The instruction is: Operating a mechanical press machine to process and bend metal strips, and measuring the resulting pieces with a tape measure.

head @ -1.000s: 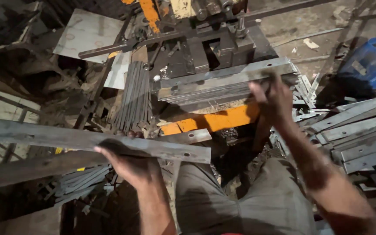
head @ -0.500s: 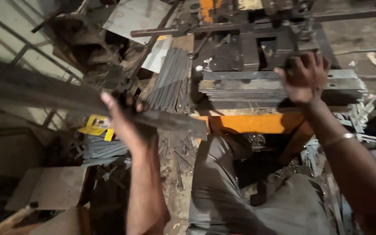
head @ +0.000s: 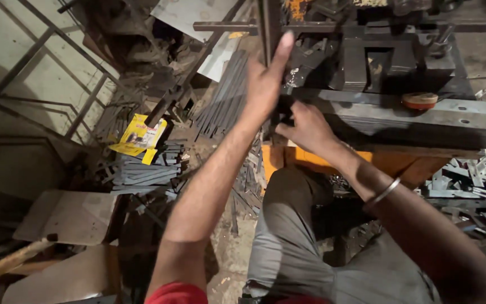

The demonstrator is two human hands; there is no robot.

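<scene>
Two hands: the left hand [head: 265, 84] raised at twelve o'clock, the right hand [head: 306, 128] just beside it at one o'clock; one metal bangle [head: 385, 191] on the right wrist; one yellow packet [head: 140, 135] at nine o'clock; one round orange-rimmed disc [head: 419, 100] at two o'clock; the flat metal strips [head: 142, 174] heaped at nine o'clock are too many to count.

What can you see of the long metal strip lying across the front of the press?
The long metal strip is a flat, grey, dull steel-looking bar, lying level across the front of the dark machine, above an orange block. Small punched holes show near its right end. A round reddish-brown disc rests on it. Its left end disappears behind the right hand, which sits at or on it; contact cannot be confirmed. The left hand is raised just beside.
</scene>
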